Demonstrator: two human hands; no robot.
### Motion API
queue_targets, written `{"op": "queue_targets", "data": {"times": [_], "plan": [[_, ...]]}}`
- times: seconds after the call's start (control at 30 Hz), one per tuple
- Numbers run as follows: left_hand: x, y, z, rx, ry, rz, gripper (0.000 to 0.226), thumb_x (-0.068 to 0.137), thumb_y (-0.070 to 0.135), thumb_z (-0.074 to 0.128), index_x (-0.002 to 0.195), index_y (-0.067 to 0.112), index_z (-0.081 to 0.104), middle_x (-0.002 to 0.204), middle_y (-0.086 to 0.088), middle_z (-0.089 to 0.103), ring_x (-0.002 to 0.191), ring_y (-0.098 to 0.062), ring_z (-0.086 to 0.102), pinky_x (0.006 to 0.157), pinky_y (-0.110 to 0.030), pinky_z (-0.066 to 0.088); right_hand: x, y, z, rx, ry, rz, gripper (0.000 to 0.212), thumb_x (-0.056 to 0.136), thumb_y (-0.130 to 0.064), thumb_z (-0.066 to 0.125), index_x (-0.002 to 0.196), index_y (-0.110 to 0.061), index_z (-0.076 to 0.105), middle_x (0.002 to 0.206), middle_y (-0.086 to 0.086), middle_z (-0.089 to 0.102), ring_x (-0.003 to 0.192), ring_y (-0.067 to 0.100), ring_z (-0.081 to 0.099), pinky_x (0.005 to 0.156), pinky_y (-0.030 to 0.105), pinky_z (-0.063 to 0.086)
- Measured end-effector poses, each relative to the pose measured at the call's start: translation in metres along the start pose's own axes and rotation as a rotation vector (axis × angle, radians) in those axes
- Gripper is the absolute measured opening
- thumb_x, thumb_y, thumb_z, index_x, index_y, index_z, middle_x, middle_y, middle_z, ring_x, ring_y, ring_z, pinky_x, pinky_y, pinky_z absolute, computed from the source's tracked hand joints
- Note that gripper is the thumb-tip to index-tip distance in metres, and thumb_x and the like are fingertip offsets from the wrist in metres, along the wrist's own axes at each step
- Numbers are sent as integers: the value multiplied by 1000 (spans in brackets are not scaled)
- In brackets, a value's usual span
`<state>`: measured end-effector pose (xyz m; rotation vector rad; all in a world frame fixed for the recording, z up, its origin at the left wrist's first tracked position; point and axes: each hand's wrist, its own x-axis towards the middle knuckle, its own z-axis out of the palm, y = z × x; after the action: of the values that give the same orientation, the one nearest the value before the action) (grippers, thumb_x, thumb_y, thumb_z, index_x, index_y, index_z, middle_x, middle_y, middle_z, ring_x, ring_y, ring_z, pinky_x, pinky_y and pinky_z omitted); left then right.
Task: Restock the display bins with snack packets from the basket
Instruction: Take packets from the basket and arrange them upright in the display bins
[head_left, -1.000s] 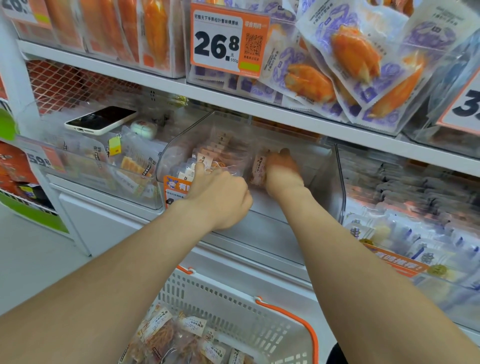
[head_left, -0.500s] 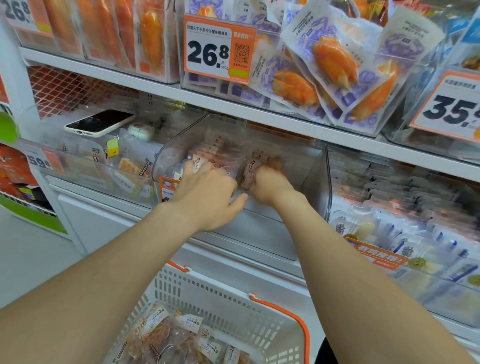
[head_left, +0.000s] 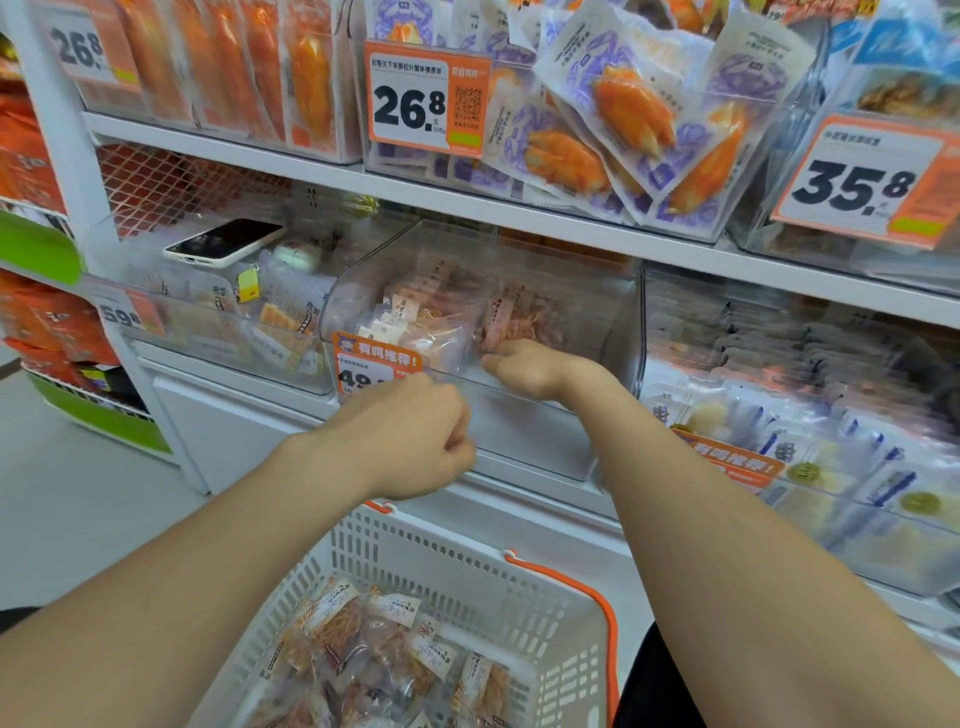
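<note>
The clear display bin (head_left: 618, 332) on the middle shelf holds rows of upright pink-orange snack packets (head_left: 415, 322). My left hand (head_left: 415, 436) is outside the bin, just below its front lip, with fingers curled in and nothing in them. My right hand (head_left: 524, 364) reaches over the lip, its fingers bent at the foot of one upright packet (head_left: 506, 319); whether they grip it is hidden. Below stands the white basket (head_left: 519, 587) with orange handles, holding several more snack packets (head_left: 374, 644).
A phone (head_left: 223, 240) lies on the packets in the left bin (head_left: 208, 332). An orange price tag (head_left: 371, 366) hangs on the middle bin's front. Another bin of blue-white packets (head_left: 810, 441) is to the right. Crab-stick packets (head_left: 623, 119) fill the shelf above.
My left hand has drawn back out of the bin and curled its fingers. My right hand has slid down toward the front lip. The view has tilted down a little.
</note>
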<state>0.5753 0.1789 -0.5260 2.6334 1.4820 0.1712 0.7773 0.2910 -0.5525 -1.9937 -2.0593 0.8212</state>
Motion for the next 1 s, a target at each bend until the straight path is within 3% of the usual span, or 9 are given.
{"op": "queue_targets", "data": {"times": [0.13, 0.23, 0.33, 0.5, 0.63, 0.73, 0.87, 0.93, 1.0], "plan": [[-9, -4, 26, 55, -330, -43, 32, 97, 46, 56, 86, 19, 69, 92, -5, 68, 82, -29, 66, 71, -35, 56, -27, -14, 0, 0, 215, -34, 35, 106, -27, 43, 106, -1, 67, 120, 25, 65, 113, 42, 61, 85, 33, 42], [-9, -16, 53, 90, -530, -83, 30, 100, 45, 55, 89, 18, 63, 101, -7, 67, 76, -27, 57, 64, -31, 43, -55, -31, 6, -187, 607, -168, 23, 98, -20, 49, 101, -3, 64, 106, 23, 65, 97, 44, 60, 77, 42, 50], [-7, -25, 78, 102, -640, -113, 21, 100, 42, 57, 93, 23, 52, 95, -4, 50, 71, -24, 45, 56, -29, 35, -85, -53, 26, -372, 735, -384, 21, 94, -22, 51, 100, -6, 64, 99, 17, 65, 89, 39, 58, 68, 42, 45], [-12, -42, 141, 109, -778, -135, 20, 96, 34, 61, 83, 20, 58, 87, -2, 59, 69, -27, 50, 64, -32, 41, -120, -59, 71, -518, 361, -440, 18, 98, -27, 51, 107, -14, 59, 95, 12, 61, 79, 36, 50, 64, 37, 35], [-29, -48, 199, 176, -847, -164, 7, 100, 17, 55, 95, 14, 59, 94, -3, 59, 72, -23, 53, 66, -34, 42, -123, -31, 111, -740, 15, -348, 13, 100, -21, 53, 91, -15, 46, 89, 5, 45, 75, 32, 49, 63, 35, 37], [-41, -51, 239, 235, -904, -158, 38, 103, 8, 47, 138, 15, 59, 136, -5, 61, 113, -25, 64, 82, -35, 49, -118, -11, 129, -810, -173, -322, 24, 97, -12, 53, 77, -16, 41, 82, 3, 46, 64, 23, 50, 52, 31, 35], [-62, -58, 285, 248, -930, -178, 64, 106, 14, 43, 164, 35, 25, 174, -4, 15, 148, -28, 42, 100, -34, 45, -111, -7, 138, -794, -339, -284, 22, 94, -5, 51, 76, -15, 42, 85, 5, 49, 62, 22, 46, 53, 29, 37], [-72, -60, 300, 299, -976, -162, 87, 103, 8, 47, 162, 51, 2, 171, -8, -24, 152, -37, 33, 106, -50, 49, -106, -11, 140, -784, -362, -274, 24, 96, -6, 50, 76, -15, 41, 86, 5, 49, 61, 21, 45, 55, 29, 39], [-72, -58, 303, 312, -989, -139, 86, 104, 8, 48, 164, 47, 0, 169, -10, -25, 152, -39, 31, 108, -56, 47, -101, -14, 141, -777, -366, -283, 16, 98, -9, 50, 83, -13, 47, 90, 5, 51, 64, 21, 48, 54, 29, 38]]}}
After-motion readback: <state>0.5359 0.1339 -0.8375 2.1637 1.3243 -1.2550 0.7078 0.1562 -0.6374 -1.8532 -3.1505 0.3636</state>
